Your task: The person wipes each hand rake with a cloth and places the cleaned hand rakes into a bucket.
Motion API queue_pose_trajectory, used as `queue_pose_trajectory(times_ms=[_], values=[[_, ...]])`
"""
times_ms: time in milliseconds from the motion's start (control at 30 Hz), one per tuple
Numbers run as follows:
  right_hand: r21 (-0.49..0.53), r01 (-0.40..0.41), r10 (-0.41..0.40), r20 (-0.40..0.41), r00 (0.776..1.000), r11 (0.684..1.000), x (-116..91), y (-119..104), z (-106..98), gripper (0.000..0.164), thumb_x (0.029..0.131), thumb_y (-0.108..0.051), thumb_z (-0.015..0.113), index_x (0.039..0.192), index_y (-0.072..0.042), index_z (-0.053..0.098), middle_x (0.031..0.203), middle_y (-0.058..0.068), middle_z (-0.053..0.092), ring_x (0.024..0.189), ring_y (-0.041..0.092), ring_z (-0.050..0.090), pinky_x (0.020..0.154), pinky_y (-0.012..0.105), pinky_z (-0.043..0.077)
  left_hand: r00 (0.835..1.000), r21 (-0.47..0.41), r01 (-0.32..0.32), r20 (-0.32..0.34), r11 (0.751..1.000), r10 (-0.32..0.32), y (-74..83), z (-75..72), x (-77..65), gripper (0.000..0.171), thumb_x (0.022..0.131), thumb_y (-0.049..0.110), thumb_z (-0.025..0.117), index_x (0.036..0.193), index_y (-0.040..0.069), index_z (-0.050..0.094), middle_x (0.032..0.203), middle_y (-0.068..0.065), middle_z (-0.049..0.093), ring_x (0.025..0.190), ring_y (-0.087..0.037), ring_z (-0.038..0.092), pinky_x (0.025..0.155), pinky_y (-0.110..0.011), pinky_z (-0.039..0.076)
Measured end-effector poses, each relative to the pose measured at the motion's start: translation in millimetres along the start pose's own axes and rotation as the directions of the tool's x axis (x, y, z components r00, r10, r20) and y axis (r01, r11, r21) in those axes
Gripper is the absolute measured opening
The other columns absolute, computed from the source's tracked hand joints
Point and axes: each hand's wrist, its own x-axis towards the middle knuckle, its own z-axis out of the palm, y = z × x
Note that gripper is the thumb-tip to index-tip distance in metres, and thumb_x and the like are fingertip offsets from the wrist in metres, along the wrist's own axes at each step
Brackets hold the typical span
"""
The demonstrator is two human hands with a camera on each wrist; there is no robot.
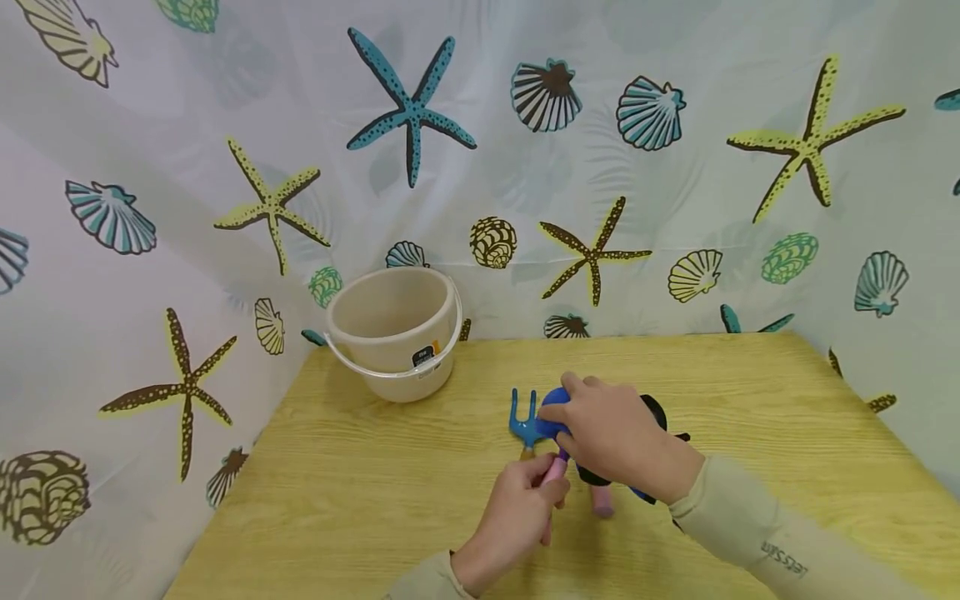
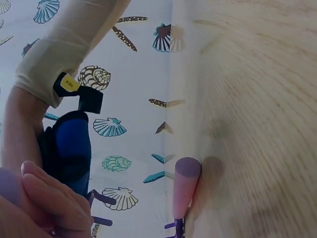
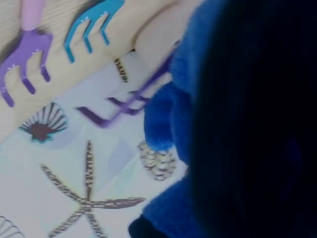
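In the head view, my left hand (image 1: 517, 504) grips the pink handle (image 1: 557, 468) of a small purple hand rake (image 3: 106, 119). Its purple tines show in the right wrist view, partly behind the toy. My right hand (image 1: 611, 433) holds a fuzzy blue plush toy (image 1: 555, 402) with black parts, fingers over its blue end. The toy is close to the rake's upper end; whether they touch is hidden. Another purple rake with a pink handle (image 2: 185, 191) lies on the table beneath the right hand. Left of the toy lies a blue-teal hand rake (image 1: 527, 427).
A cream bucket (image 1: 390, 358) with its white bail handle hanging at the front stands at the table's back left. The yellow wood-grain table (image 1: 352, 483) meets a white shell-and-starfish curtain (image 1: 480, 158) at the back and sides.
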Motion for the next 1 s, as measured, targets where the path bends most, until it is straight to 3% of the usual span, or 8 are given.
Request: queue_pose_trajectory(times_ms=[100, 167, 300, 500, 767, 900, 1000], values=[[-0.016, 0.069, -0.068, 0.029, 0.997, 0.997, -8.7, -7.9, -2.1, 0.023, 0.089, -0.025, 0.073, 0.111, -0.032, 0.077, 0.117, 0.015, 0.065, 0.096, 0.032, 0.068, 0.055, 0.043, 0.059, 1.0, 0.007, 0.006, -0.004, 1.0, -0.006, -1.7, -0.7, 1.8, 0.019, 0.1, 0.018, 0.058, 0.098, 0.003, 0.068, 0.07, 0.0, 0.055, 0.04, -0.01, 0.044, 0.041, -0.022, 0.036], [-0.029, 0.082, -0.081, 0.049, 0.996, 0.996, -12.6, -10.1, -4.7, 0.025, 0.087, -0.019, 0.076, 0.108, -0.033, 0.078, 0.124, 0.017, 0.064, 0.1, 0.034, 0.067, 0.056, 0.044, 0.06, 1.0, 0.011, 0.01, -0.005, 1.0, -0.009, -2.6, -0.5, 2.0, 0.02, 0.1, 0.019, 0.058, 0.089, 0.005, 0.066, 0.069, 0.001, 0.054, 0.04, -0.01, 0.044, 0.041, -0.023, 0.036], [-0.082, 0.059, -0.056, 0.041, 0.998, 0.995, -12.6, -10.3, -6.9, 0.033, 0.08, -0.012, 0.082, 0.103, -0.035, 0.078, 0.123, 0.014, 0.062, 0.099, 0.033, 0.063, 0.059, 0.042, 0.06, 1.0, 0.026, -0.017, -0.006, 1.0, 0.018, -2.2, 1.0, 1.9, 0.016, 0.099, 0.019, 0.059, 0.098, 0.007, 0.069, 0.073, 0.002, 0.057, 0.041, -0.011, 0.045, 0.041, -0.023, 0.036], [-0.139, 0.035, -0.045, -0.07, 0.997, 0.99, -6.1, -5.4, -1.7, 0.034, 0.077, -0.019, 0.087, 0.107, -0.033, 0.077, 0.114, 0.012, 0.059, 0.098, 0.035, 0.062, 0.068, 0.045, 0.061, 0.999, 0.024, -0.042, -0.011, 0.999, 0.043, 1.4, 4.2, 0.9, 0.017, 0.099, 0.019, 0.059, 0.105, 0.007, 0.07, 0.073, 0.002, 0.057, 0.04, -0.011, 0.045, 0.039, -0.023, 0.035], [-0.004, 0.044, -0.044, -0.067, 0.997, 0.999, -25.3, -7.1, -2.0, 0.048, 0.075, -0.008, 0.082, 0.116, -0.031, 0.074, 0.123, 0.018, 0.061, 0.102, 0.04, 0.064, 0.062, 0.045, 0.062, 0.999, -0.149, 0.002, -0.043, 0.989, -0.009, 6.5, 0.8, 1.3, 0.02, 0.102, 0.017, 0.053, 0.091, 0.002, 0.059, 0.071, -0.001, 0.054, 0.04, -0.011, 0.039, 0.038, -0.021, 0.034], [0.02, -0.001, 0.003, -0.112, 0.994, 1.0, -30.2, -5.8, 6.0, 0.049, 0.08, -0.009, 0.079, 0.124, -0.029, 0.071, 0.125, 0.021, 0.061, 0.108, 0.044, 0.065, 0.066, 0.048, 0.062, 0.998, -0.221, -0.001, -0.059, 0.975, -0.012, 8.4, -1.1, 0.9, 0.017, 0.1, 0.013, 0.053, 0.098, -0.001, 0.061, 0.072, -0.002, 0.054, 0.041, -0.012, 0.04, 0.037, -0.022, 0.035], [0.036, -0.059, 0.065, -0.175, 0.982, 0.998, -30.3, 0.1, 16.0, 0.049, 0.082, -0.009, 0.079, 0.127, -0.027, 0.069, 0.12, 0.02, 0.061, 0.104, 0.038, 0.065, 0.059, 0.043, 0.061, 0.997, -0.243, 0.002, -0.071, 0.97, -0.02, 8.5, -1.6, 0.5, 0.02, 0.1, 0.014, 0.054, 0.107, -0.003, 0.063, 0.075, -0.003, 0.055, 0.042, -0.012, 0.042, 0.037, -0.022, 0.036]])
